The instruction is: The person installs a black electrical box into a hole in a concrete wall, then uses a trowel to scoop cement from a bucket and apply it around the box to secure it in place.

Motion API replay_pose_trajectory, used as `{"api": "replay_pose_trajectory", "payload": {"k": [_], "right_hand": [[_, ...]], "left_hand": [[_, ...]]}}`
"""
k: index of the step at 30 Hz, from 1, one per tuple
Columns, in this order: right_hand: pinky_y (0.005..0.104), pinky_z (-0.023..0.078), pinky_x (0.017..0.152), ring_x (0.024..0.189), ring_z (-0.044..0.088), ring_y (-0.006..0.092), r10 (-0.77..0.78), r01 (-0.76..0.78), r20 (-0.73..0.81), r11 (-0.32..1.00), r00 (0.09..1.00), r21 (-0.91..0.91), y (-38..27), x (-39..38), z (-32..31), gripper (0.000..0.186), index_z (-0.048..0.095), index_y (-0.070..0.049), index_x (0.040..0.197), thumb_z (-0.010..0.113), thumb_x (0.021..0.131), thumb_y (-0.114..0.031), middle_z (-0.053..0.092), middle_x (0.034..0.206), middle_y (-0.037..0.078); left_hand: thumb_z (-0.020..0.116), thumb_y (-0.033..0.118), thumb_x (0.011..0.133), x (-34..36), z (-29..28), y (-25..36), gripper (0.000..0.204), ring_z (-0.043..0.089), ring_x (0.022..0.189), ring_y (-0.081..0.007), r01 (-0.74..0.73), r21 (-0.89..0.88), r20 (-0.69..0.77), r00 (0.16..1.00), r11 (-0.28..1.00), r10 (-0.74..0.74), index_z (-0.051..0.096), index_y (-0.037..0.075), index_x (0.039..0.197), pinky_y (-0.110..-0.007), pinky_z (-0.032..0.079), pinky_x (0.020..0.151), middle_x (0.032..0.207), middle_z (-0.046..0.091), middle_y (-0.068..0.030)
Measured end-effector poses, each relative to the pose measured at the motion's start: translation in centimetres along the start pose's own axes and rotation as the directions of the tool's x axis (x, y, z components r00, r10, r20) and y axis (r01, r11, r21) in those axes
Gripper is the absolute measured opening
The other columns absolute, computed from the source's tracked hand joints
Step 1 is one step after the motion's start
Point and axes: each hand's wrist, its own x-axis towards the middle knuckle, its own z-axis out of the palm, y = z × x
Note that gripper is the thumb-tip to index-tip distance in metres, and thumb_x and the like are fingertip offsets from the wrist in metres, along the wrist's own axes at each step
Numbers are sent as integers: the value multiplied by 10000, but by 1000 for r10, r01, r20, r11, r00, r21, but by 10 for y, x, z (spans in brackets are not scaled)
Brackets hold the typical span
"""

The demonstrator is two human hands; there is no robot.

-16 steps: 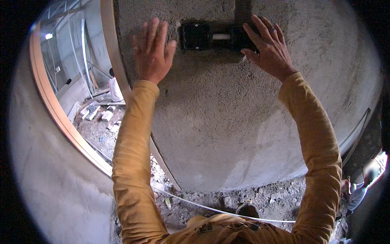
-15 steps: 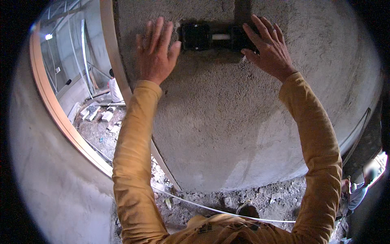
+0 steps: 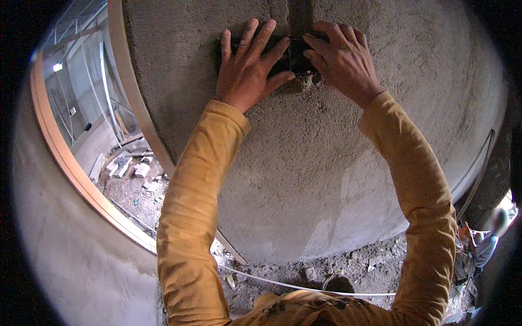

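Two black plastic electrical back boxes sit in a recess in the rough grey plastered wall. My left hand lies over the left one with its fingers spread, hiding most of it; the thumb reaches along the lower edge toward the middle. At the right box, my right hand rests with bent fingertips and thumb against its right side. Its thumb and index finger are apart. Whether either hand presses hard cannot be seen. Above the boxes a dark vertical groove runs up the wall.
Left of the wall stands an orange-brown door frame, with rubble and blocks beyond it. A white cable crosses the debris-strewn floor below me. Another person is at the far right.
My left hand has moved right, from beside the left box onto it. My right hand has shifted slightly left, its fingers now more bent. The view has shifted, and the white link between the boxes is now hidden.
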Motion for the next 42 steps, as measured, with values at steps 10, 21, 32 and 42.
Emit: {"api": "replay_pose_trajectory", "payload": {"k": [10, 21, 32, 42], "right_hand": [[357, 402, 833, 938, 597, 211, -9, 9, -17, 999, 1000, -49, 2, 16, 2, 178, 669, -172, 1002, 636, 847, -253, 615, 991, 6], [366, 406, 834, 949, 584, 199, -84, 85, -16, 995, 996, 60, 12, 21, 1, 177, 673, -166, 977, 624, 833, -256, 622, 977, -7], [351, 419, 815, 873, 593, 196, -138, 137, 17, 990, 990, 38, 20, 25, 12, 174, 678, -141, 959, 625, 844, -260, 618, 869, 2], [409, 414, 908, 905, 645, 249, -101, 83, 107, 983, 989, 164, 21, 33, -17, 170, 662, -111, 929, 604, 857, -254, 667, 891, 107]], "left_hand": [[617, 617, 727, 2, 9, 6, 654, 260, 1392, -309, 47, 55, -14, 999, 997, -47, 551, 296, 1293, -676, 148, 1064, 1495, 324, -34], [615, 604, 726, 1, 10, 4, 608, 259, 1388, -316, 49, 10, -50, 998, 999, -49, 592, 290, 1247, -684, 156, 1056, 1495, 312, -43], [557, 653, 728, 1, 7, 5, 661, 271, 1383, -318, 67, 81, -7, 998, 994, -66, 565, 285, 1277, -680, 168, 1051, 1491, 316, -50], [518, 685, 729, 4, 7, 7, 690, 275, 1380, -326, 57, 117, -8, 998, 992, -56, 531, 305, 1305, -681, 192, 1042, 1493, 316, -53]]}}
